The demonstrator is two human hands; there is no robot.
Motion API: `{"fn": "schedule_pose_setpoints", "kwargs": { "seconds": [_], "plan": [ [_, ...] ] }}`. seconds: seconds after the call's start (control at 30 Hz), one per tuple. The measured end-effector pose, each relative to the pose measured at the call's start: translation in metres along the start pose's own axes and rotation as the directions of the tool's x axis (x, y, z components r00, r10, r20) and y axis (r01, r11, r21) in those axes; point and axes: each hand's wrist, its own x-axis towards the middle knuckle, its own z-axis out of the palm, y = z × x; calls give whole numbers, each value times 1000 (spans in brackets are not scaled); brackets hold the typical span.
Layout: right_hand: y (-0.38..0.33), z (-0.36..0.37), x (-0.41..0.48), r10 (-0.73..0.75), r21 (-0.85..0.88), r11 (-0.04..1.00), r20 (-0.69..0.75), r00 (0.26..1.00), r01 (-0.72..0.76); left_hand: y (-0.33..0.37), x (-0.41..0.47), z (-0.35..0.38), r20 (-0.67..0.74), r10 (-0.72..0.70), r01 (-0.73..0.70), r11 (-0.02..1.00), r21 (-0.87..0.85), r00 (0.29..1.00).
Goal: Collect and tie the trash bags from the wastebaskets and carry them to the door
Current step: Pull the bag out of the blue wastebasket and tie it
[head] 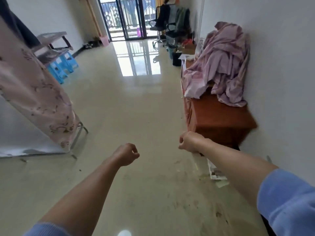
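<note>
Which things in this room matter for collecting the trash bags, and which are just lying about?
For the job: pink wastebasket; pale plastic, probably a bag, held in the right hand.
Lying about: pink bedding on the wooden cabinet; blue stools; office chairs.

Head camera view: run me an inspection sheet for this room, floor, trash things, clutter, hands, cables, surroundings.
Surface: glossy floor, smudges and crumbs near the person.
Job's things: pink wastebasket by the balcony door; white plastic bag hanging under the right forearm.
Clutter: lilac bedding heaped on the wooden cabinet; blue stools at left.
Grippers: left hand curled, holding nothing; right hand appears to grip the bag.
Cables: nothing seen.
Surroundings: fabric wardrobe left; office chairs far right.
</note>
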Motion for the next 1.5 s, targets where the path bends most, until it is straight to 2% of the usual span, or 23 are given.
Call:
{"fn": "schedule_pose_setpoints", "kwargs": {
  "seconds": [0.23, 0.47, 0.63, 0.87, 1.1, 1.17, 1.37, 1.5],
  "plan": [
    [-90, -81, 186, -148, -187, 972, -20, 989, 142, -49, 152, -96, -35, -115, 113, 992, -51, 993],
    [-148, -162, 373, -75, -185, 980, -35, 997, 67, -76, 343, -207, -39, -110, 107, 991, -78, 993],
    [-171, -240, 467, -46, -139, 990, -64, 997, 36, -52, 465, -292, -22, -72, 69, 993, -91, 997],
    [-161, -326, 646, 46, -120, 991, -72, 996, -54, 1, 657, -368, -4, 32, -32, 999, -39, 999],
    [-152, -437, 849, 98, -82, 991, -45, 994, -101, 44, 849, -463, -15, 13, -13, 1000, -12, 1000],
    [-159, -476, 899, 87, -71, 993, -52, 995, -91, 49, 897, -496, -50, 2, -3, 1000, -25, 999],
    [-212, -559, 1053, -6, -79, 997, -70, 998, 1, 40, 1046, -577, -24, -70, 68, 994, -86, 997],
    [-236, -595, 1173, -19, -95, 995, -86, 996, 11, 35, 1175, -621, -19, -45, 43, 993, -106, 999]
  ]
}}
